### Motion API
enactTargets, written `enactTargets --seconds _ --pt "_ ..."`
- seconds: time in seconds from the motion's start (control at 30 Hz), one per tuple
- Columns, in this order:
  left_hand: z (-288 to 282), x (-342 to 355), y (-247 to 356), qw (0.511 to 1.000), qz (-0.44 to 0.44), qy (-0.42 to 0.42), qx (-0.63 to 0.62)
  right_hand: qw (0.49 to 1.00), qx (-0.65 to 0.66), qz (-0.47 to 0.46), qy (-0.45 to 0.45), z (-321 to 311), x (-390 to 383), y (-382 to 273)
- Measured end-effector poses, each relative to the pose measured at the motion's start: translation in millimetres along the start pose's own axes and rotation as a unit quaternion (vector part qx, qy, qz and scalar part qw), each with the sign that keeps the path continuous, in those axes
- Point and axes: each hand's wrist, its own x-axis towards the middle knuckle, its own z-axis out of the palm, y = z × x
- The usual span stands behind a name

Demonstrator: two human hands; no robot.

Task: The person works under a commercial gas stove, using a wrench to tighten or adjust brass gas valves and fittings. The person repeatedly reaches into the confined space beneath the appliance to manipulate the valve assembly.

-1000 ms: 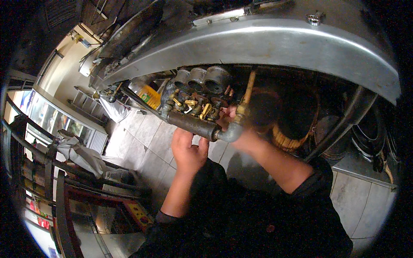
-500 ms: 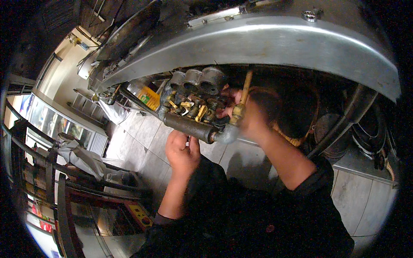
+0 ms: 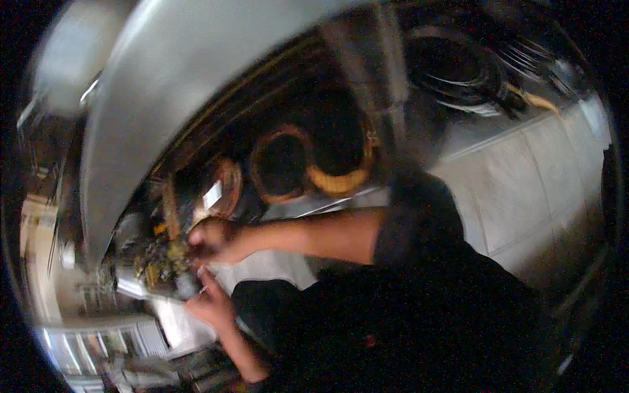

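Motion blurs the picture. A gas valve manifold [image 3: 154,265] with brass valves sits at the left, below the steel counter edge, beside a grey pipe elbow [image 3: 187,284]. My right hand [image 3: 216,242] is at the manifold's right side, next to the upright brass-coloured pipe [image 3: 171,213]; its fingers look curled, and what they hold is hidden. My left hand [image 3: 213,304] is just below, beside the elbow, with fingers pinched together. A thin pale streak shows at its fingertips, too smeared to name.
The curved steel counter edge [image 3: 131,118] runs overhead. Under it stand round dark containers with a yellowish rim [image 3: 337,183], and a metal leg [image 3: 393,72]. Stacked dark pans [image 3: 458,75] lie on a low shelf at the far right. Pale floor tiles [image 3: 511,190] spread at the right.
The view has swung to the right, so the manifold and both hands now appear farther left. My left hand has come from under the manifold to beside the elbow, close to my right hand.
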Motion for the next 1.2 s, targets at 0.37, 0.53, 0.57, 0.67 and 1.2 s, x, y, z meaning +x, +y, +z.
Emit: enactTargets --seconds 0.37,0.53,0.57,0.67,1.2 --pt "-6.5 4.5 -43.2 0.998 -0.017 -0.043 0.032 0.961 0.16 0.148 0.172 -34.1 22.7 17.1" --pt "-38.6 9.0 -72.4 0.993 -0.017 0.113 0.034 0.938 0.195 0.242 0.156 -114.4 20.2 15.3" --pt "-50.2 9.1 -80.8 0.978 -0.011 0.166 0.129 0.932 0.198 0.251 0.169 -125.0 16.4 8.1" --pt "-55.9 32.5 -24.7 0.948 0.069 0.301 0.073 0.935 0.233 0.189 0.187 -142.0 10.9 22.0" --pt "-19.5 29.7 35.3 0.925 0.256 0.266 -0.09 0.812 0.576 0.083 0.044 -94.1 14.7 -39.1"
